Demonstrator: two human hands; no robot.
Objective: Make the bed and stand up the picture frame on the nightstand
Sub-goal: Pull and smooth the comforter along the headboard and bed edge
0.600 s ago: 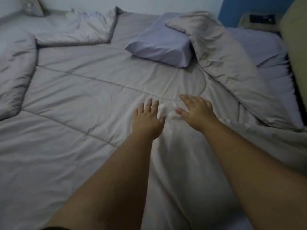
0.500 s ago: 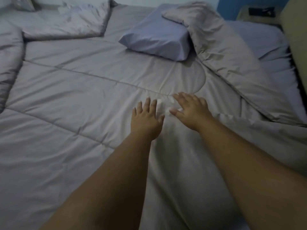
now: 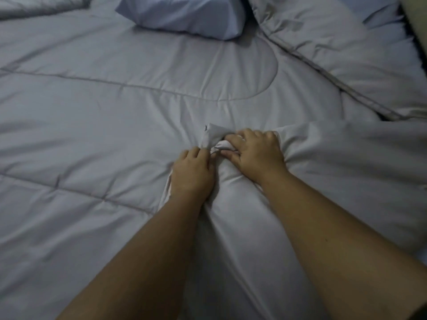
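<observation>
A grey quilted comforter (image 3: 97, 116) covers most of the bed. My left hand (image 3: 191, 174) and my right hand (image 3: 254, 153) sit side by side at its middle, fingers curled into a bunched ridge of the comforter's fabric (image 3: 215, 139). Creases radiate out from that bunch. A pale blue pillow (image 3: 184, 12) lies on the comforter at the top centre. The nightstand and picture frame are out of view.
A folded-back flap of the comforter (image 3: 335, 49) runs diagonally across the upper right, with the blue sheet (image 3: 379, 17) showing beyond it. A beige headboard edge (image 3: 418, 21) stands at the far right. Another bunched fold (image 3: 34, 5) lies at the top left.
Both hands lay flat with spread fingers on the comforter; now their fingers have curled and gathered fabric into a bunch. The view has moved closer and lower.
</observation>
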